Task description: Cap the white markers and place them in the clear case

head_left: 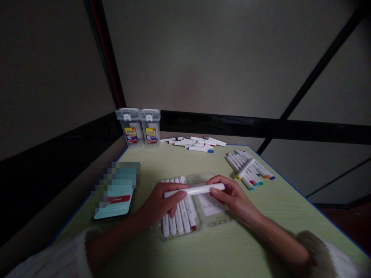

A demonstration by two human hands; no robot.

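A white marker with purple ends (pixel 199 190) is held level between both hands, above an opened clear plastic case (pixel 199 227). My left hand (pixel 165 199) pinches its left end, and my right hand (pixel 228 195) grips its right end. Beneath my left hand, several white markers (pixel 179 222) lie side by side in the left half of the case; one shows a dark red tip at the near end. The right half of the case holds a white paper sheet (pixel 211 204), partly covered by my right hand.
Two clear lidded boxes (pixel 129 129) with yellow labels stand at the back left. Loose markers (pixel 194 143) lie along the back edge, and another pile of markers (pixel 246 168) is at the right. A phone (pixel 116 197) with a lit, partly pixelated screen rests at the left. Walls enclose the table (pixel 232 251).
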